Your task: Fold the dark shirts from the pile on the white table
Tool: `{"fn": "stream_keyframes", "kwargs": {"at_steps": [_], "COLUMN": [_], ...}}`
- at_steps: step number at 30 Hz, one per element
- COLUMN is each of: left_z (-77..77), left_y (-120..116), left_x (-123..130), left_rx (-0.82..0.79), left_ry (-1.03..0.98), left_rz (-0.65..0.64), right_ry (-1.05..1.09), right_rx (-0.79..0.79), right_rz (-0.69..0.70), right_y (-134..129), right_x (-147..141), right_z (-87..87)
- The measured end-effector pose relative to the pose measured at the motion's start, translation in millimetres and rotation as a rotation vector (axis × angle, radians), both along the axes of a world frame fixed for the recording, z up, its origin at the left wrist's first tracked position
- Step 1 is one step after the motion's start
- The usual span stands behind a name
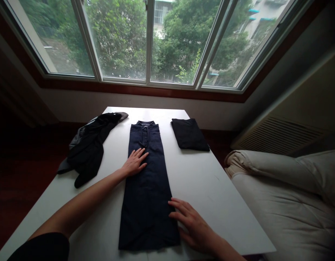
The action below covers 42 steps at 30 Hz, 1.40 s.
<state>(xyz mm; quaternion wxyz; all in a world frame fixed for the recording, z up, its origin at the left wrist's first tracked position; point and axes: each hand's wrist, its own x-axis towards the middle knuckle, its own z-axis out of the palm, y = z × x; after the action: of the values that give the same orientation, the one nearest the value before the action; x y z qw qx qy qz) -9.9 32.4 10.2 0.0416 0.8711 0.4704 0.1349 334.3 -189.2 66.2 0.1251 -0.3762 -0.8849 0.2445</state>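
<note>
A dark navy collared shirt [148,195] lies folded into a long narrow strip down the middle of the white table [202,177]. Its collar and buttons are at the far end, towards the window. My left hand [135,162] rests flat on the upper part of the shirt with its fingers spread. At the lower right edge of the shirt is my right hand [189,223], fingers apart, the fingertips touching the fabric's side. Neither hand grasps anything.
A crumpled heap of black and grey clothes [88,145] hangs over the table's left edge. A neatly folded black garment [189,134] lies at the back right. Beyond the table is a wide window [148,43]; a beige sofa [281,203] stands to the right.
</note>
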Motion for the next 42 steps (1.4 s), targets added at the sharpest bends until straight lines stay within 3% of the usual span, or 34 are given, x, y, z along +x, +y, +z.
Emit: {"fn": "stream_keyframes", "kwargs": {"at_steps": [4, 11, 16, 22, 29, 36, 42], "left_z": [4.7, 19.4, 30.5, 36.4, 34.4, 42.3, 27.8], "left_y": [-63.3, -180.6, -229.7, -234.8, -205.4, -211.5, -213.0], "left_x": [-1.8, -8.1, -15.5, -42.4, -86.4, -78.7, -67.7], "left_rx": [-0.088, -0.155, -0.231, -0.295, -0.304, -0.273, -0.215], "left_ry": [0.073, 0.124, 0.107, 0.012, -0.1, -0.044, -0.032], "left_rz": [-0.016, -0.19, -0.292, -0.4, -0.263, -0.324, -0.319], "right_ry": [-0.028, -0.073, -0.057, -0.036, -0.016, 0.156, 0.478], "right_rx": [0.001, 0.078, 0.159, 0.187, 0.161, 0.053, -0.24], "right_rz": [0.126, 0.196, 0.207, 0.234, 0.42, 0.367, 0.167], "right_y": [-1.2, -8.3, -4.5, 0.8, 6.5, 22.1, 23.2], "right_x": [2.2, -13.1, -21.2, -34.3, -60.2, -71.3, -76.2], "right_z": [-7.6, -16.8, -24.9, -23.1, -11.7, -17.8, -7.1]}}
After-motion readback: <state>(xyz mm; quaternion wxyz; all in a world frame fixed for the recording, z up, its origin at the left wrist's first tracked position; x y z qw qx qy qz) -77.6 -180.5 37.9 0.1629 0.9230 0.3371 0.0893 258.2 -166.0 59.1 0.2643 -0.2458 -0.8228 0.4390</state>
